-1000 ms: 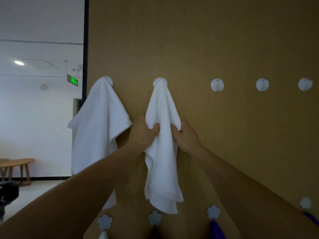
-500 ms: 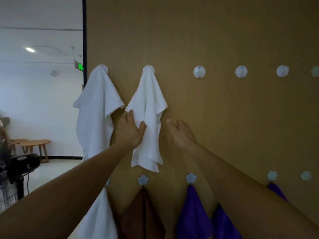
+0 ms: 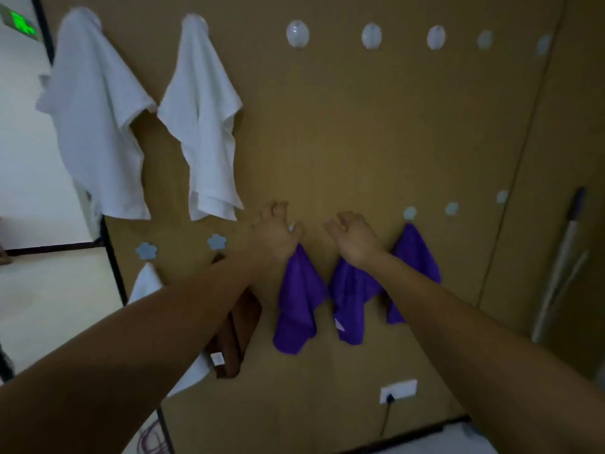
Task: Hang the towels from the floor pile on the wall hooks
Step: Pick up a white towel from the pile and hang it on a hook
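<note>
white towels (image 3: 206, 126) hang lengthwise down, up-left of the left hand (image 3: 275, 231)
right hand (image 3: 355, 235) apart from it, both empty, loosely curled; purple towels (image 3: 299, 306) just below.

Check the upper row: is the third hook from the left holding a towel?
No. The third upper hook is bare, with nothing but wall below it.

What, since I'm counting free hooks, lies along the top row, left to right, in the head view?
left white towel → right white towel → first bare hook → second bare hook → third bare hook → fourth bare hook → fifth bare hook
</note>
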A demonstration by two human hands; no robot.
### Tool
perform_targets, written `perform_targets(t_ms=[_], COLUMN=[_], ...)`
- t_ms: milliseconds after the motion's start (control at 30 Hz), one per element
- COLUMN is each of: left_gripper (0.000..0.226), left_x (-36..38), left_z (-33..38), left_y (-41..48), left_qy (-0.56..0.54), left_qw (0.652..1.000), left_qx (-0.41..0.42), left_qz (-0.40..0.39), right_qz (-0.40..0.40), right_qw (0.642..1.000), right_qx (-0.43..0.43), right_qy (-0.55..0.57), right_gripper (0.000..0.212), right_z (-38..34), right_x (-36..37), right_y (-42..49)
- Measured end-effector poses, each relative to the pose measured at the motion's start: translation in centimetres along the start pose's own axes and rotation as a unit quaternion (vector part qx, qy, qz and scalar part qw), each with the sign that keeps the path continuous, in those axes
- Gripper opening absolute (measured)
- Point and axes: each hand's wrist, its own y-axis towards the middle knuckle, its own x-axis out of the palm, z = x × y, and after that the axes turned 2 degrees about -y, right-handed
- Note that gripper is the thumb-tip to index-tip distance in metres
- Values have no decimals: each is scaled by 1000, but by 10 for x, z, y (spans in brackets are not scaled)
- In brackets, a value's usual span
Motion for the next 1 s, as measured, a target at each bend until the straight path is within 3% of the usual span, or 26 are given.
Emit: perform_targets(t_ms=[167,333,433,600,800,1000], left_gripper=[66,67,66,59,70,69], left_x=[72,152,191,245,317,391], left_z=[23,80,124,204,303,343], left_y=[-59,-154,-210,-296,-404,-508], left_qy=[0,-14,-14,-20,-14,13], left_qw=[984,945,914,853,791,726], left_qx=[17,43,89,144,192,200], left_qz=[-177,-323,-396,-501,-581,-658], right_qz=[-14,-31,-53,-28,-31,-44], right_qw=[993,965,937,900,856,789], right_qx=[105,234,307,409,503,610], right_qy=[-55,-118,-156,-146,-112,-62], right_gripper=[36,57,52,51,58,57], right_z=[64,144,190,259,348,416], right_x=[-19,-49,-76,-128,-183,-188], right_y=[-92,-212,-280,-391,-516,-620])
